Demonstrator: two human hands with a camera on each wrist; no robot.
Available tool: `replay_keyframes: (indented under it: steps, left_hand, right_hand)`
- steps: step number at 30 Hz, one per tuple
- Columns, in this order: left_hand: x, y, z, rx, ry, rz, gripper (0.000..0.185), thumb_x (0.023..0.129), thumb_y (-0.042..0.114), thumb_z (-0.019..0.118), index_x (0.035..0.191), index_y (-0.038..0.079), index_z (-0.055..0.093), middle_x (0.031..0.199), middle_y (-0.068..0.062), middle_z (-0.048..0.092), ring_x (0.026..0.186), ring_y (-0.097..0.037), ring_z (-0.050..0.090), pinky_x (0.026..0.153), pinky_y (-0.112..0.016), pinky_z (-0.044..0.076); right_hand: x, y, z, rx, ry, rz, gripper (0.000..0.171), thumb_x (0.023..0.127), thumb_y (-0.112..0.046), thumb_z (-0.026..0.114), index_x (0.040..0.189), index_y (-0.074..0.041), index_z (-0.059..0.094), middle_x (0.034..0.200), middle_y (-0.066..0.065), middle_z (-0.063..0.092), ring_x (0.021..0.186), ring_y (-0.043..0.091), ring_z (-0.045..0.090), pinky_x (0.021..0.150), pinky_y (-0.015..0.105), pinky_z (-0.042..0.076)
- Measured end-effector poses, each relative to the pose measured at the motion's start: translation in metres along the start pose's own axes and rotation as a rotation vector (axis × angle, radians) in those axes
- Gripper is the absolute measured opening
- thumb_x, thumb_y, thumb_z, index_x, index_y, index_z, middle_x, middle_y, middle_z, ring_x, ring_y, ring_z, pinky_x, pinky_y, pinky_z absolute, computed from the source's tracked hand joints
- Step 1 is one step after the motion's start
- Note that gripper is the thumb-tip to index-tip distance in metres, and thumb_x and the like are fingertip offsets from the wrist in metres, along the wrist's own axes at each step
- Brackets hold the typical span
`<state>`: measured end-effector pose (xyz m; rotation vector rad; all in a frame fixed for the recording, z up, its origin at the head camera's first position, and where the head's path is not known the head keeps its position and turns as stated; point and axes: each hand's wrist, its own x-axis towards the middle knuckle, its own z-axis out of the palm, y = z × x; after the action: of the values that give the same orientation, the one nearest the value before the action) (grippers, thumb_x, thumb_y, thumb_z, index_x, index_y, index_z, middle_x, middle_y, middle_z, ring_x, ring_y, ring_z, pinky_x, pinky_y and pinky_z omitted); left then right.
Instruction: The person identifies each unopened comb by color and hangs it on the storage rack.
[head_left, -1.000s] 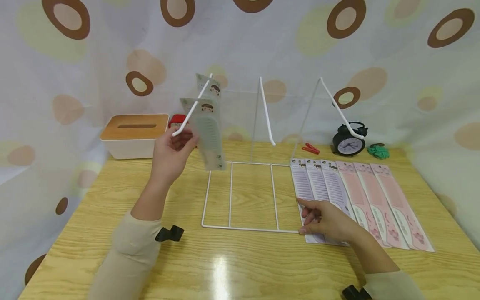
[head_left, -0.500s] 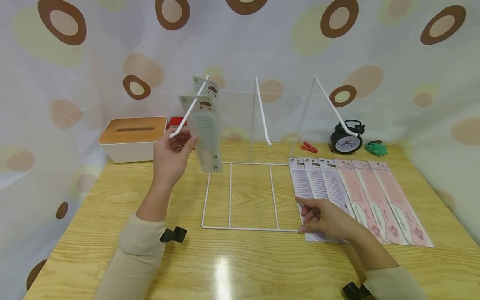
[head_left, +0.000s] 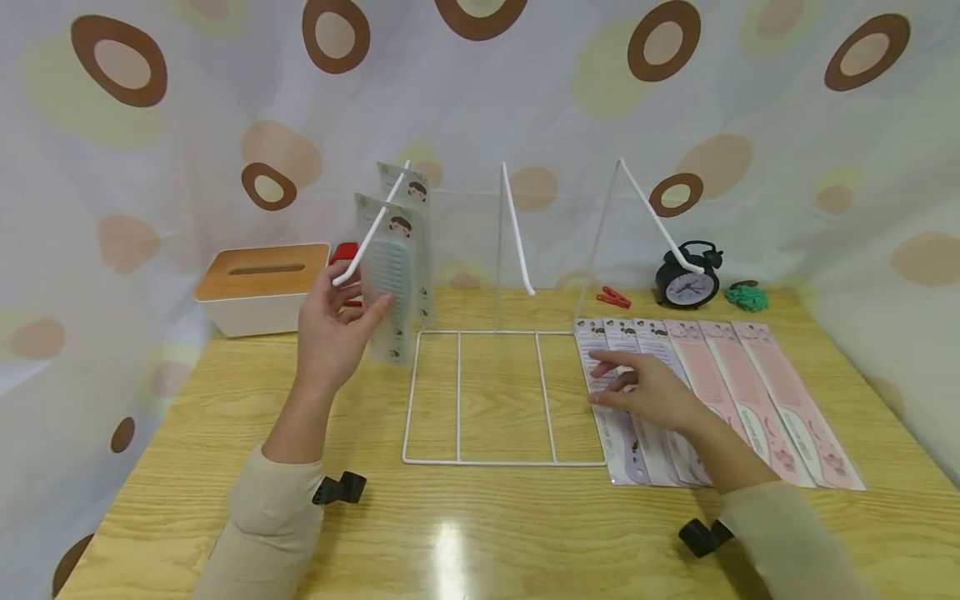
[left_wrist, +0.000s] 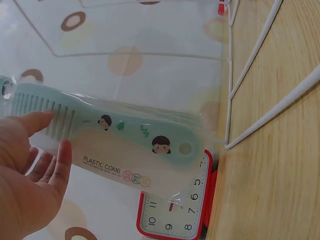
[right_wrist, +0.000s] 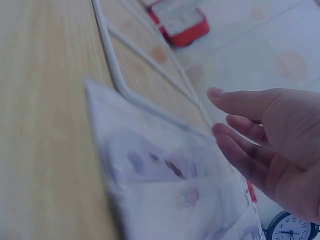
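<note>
**Right fingers over the lilac combs, left fingers on the hung green one**

Taking the white wire rack [head_left: 502, 396] as my landmark: its flat base grid lies on the bench [head_left: 465, 525] straight ahead of me, and everything is placed off it.

Nearest me, just right of the base grid, my right hand [head_left: 648, 390] hovers low over the row of packaged combs lying flat on the bench. The fingers [right_wrist: 240, 131] are spread and loosely straight, holding nothing; whether the tips touch the wrapping I cannot tell. Under them are the lilac combs [head_left: 607, 375], the three packs closest to the rack, with the pink combs [head_left: 757, 392] beyond them, farther right. Every pack lies with its long axis running away from me, header card at the far end, so my right fingers cross the lilac packs at about the middle of their length. This hand is plainly the nearer one to them.

Farther off, at the rack's left hook [head_left: 371, 229], my left hand [head_left: 333, 329] is raised. Its fingers [left_wrist: 50, 160] are nearly straight, resting against the tooth end of the green plastic comb [left_wrist: 115, 142], which hangs long-axis down from that hook, a second pack behind it.

Behind the rack stand a tissue box [head_left: 258, 287] to the left and a black alarm clock [head_left: 688, 279] to the right.
</note>
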<state>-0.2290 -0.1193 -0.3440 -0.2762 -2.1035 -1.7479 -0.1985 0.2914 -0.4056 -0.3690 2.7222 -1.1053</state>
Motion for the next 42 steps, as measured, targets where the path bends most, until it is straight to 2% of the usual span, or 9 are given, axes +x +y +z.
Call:
replay_keyframes:
  steps: [8,13,16,21,25,28,31,36,42]
  left_hand:
    - [-0.033,0.0,-0.016,0.013,0.034,-0.095,0.056,0.086,0.012,0.079,0.134,0.007,0.05,0.127,0.002,0.053,0.111,-0.013,0.055,0.078,-0.015,0.05]
    - [-0.061,-0.012,-0.027,0.094,-0.365,-0.225,0.054,0.088,0.02,0.079,0.134,0.006,0.056,0.126,-0.011,0.056,0.103,-0.019,0.058,0.08,-0.022,0.052]
    - [-0.07,-0.026,-0.03,0.138,-0.646,-0.276,0.066,0.086,0.021,0.08,0.141,0.002,0.051,0.125,-0.019,0.054,0.104,-0.024,0.058,0.082,-0.027,0.053]
    - [-0.077,-0.048,-0.03,0.112,-0.849,-0.329,0.071,0.083,0.015,0.083,0.142,-0.005,0.049,0.114,-0.018,0.053,0.099,-0.025,0.058,0.08,-0.026,0.054]
    - [-0.079,-0.058,-0.028,0.083,-0.868,-0.34,0.067,0.08,0.011,0.084,0.138,-0.004,0.054,0.108,-0.015,0.054,0.094,-0.021,0.057,0.077,-0.023,0.054]
    - [-0.08,-0.061,-0.026,0.112,-0.835,-0.329,0.062,0.079,0.011,0.085,0.133,-0.004,0.059,0.103,-0.013,0.056,0.087,-0.018,0.058,0.073,-0.022,0.053]
    - [-0.081,-0.064,-0.022,0.16,-0.798,-0.33,0.056,0.078,0.013,0.086,0.127,-0.004,0.064,0.098,-0.011,0.059,0.081,-0.016,0.059,0.07,-0.022,0.052]
    - [-0.08,-0.066,-0.018,0.189,-0.76,-0.335,0.053,0.077,0.014,0.087,0.123,-0.002,0.067,0.094,-0.009,0.06,0.077,-0.016,0.059,0.068,-0.023,0.051]
    - [-0.079,-0.065,-0.02,0.185,-0.755,-0.36,0.053,0.076,0.012,0.087,0.122,-0.002,0.066,0.093,-0.008,0.058,0.076,-0.017,0.059,0.067,-0.023,0.05]
  right_hand:
    - [0.053,0.019,-0.026,-0.223,-0.044,0.059,0.083,0.081,-0.029,0.084,0.152,-0.014,0.042,0.131,0.01,0.061,0.078,0.017,0.056,0.068,0.03,0.046]
    - [0.063,0.025,-0.035,-0.283,-0.115,0.118,0.105,0.072,-0.045,0.088,0.156,-0.014,0.034,0.142,0.019,0.052,0.087,0.025,0.058,0.079,0.041,0.051]
    - [0.067,0.024,-0.037,-0.329,-0.137,0.123,0.117,0.066,-0.054,0.088,0.158,-0.011,0.029,0.155,0.024,0.038,0.118,0.041,0.056,0.101,0.059,0.044]
    - [0.076,0.023,-0.038,-0.377,-0.147,0.115,0.125,0.059,-0.061,0.088,0.157,-0.01,0.03,0.158,0.028,0.029,0.143,0.054,0.026,0.112,0.069,0.024]
    - [0.079,0.03,-0.04,-0.32,-0.091,0.101,0.113,0.068,-0.05,0.089,0.156,-0.01,0.032,0.145,0.027,0.042,0.11,0.042,0.058,0.092,0.052,0.049]
    - [0.079,0.035,-0.039,-0.176,0.003,0.099,0.088,0.081,-0.029,0.085,0.153,-0.009,0.038,0.133,0.022,0.048,0.085,0.025,0.056,0.071,0.031,0.046]
    - [0.078,0.037,-0.038,-0.033,0.112,0.143,0.065,0.089,-0.018,0.076,0.147,-0.008,0.048,0.135,0.021,0.051,0.092,0.024,0.056,0.068,0.022,0.046]
    - [0.07,0.033,-0.047,0.164,0.246,0.274,0.057,0.092,-0.035,0.073,0.142,-0.014,0.056,0.127,0.005,0.058,0.101,0.017,0.052,0.074,0.022,0.047]
    - [0.048,0.007,-0.058,0.655,0.255,0.189,0.052,0.089,-0.024,0.077,0.136,-0.015,0.059,0.104,-0.015,0.066,0.093,-0.001,0.064,0.082,0.017,0.054]
